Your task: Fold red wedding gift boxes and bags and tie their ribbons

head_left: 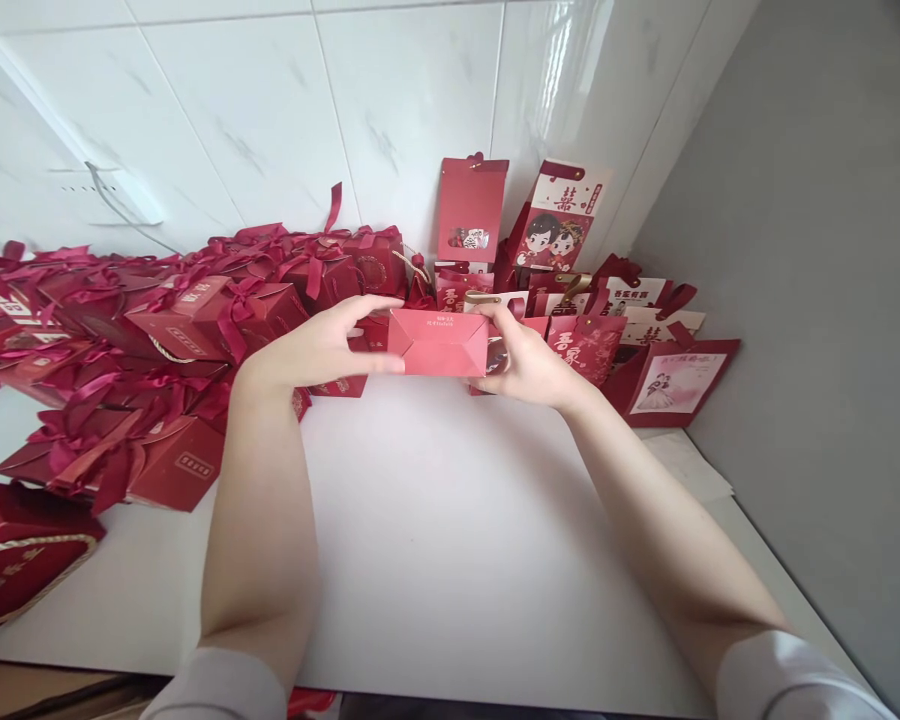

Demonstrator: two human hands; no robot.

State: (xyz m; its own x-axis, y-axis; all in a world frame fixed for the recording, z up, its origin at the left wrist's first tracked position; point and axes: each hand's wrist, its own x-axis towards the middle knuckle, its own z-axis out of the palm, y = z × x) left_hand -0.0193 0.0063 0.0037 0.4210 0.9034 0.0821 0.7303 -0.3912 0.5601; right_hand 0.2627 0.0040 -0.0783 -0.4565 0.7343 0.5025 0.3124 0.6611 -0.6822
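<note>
A small red box (439, 342) is held up above the back of the white table, with a folded panel and small light print facing me. My right hand (521, 355) grips its right end between thumb and fingers. At the box's left end is my left hand (337, 345), its thumb and fingers spread apart, with the fingertips at the box's edge; whether they press on it is hard to tell. Behind the hands stand more red gift boxes, partly hidden by the held one.
Many red boxes with ribbons (217, 310) are piled at the left. A red bag with rope handle (30, 550) stands at the near left. Upright patterned boxes (555, 225) and a picture-fronted bag (675, 385) stand at the back right, by the tiled wall (405, 110). The white table (435, 560) spreads in front.
</note>
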